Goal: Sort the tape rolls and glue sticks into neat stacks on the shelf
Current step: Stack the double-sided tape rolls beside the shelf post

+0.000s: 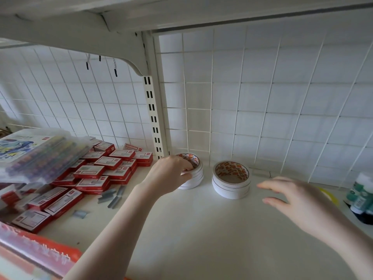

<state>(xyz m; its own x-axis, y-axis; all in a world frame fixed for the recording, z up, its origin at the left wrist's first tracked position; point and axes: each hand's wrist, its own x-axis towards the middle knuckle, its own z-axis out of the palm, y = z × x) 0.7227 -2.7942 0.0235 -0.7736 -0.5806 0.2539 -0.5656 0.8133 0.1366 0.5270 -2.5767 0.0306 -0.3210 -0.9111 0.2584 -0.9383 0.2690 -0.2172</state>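
Head view: two stacks of white tape rolls stand side by side at the back of the shelf (191, 229), against the wire grid; the left hand (171, 174) grasps the left tape stack (192, 178), fingers hooked inside its core. The right hand (298, 201), fingers spread and holding nothing, hovers just beside the right tape stack (231, 182), with glue bottles (361, 195) at the far right and red staple boxes (96, 174) at left.

Soft daylight — edges perhaps blurred

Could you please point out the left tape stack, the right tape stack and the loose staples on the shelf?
Left tape stack (194, 179), head view, outer white side wall.
Right tape stack (230, 188), head view, front white side wall.
Loose staples (113, 197), head view, grey strips' middle.
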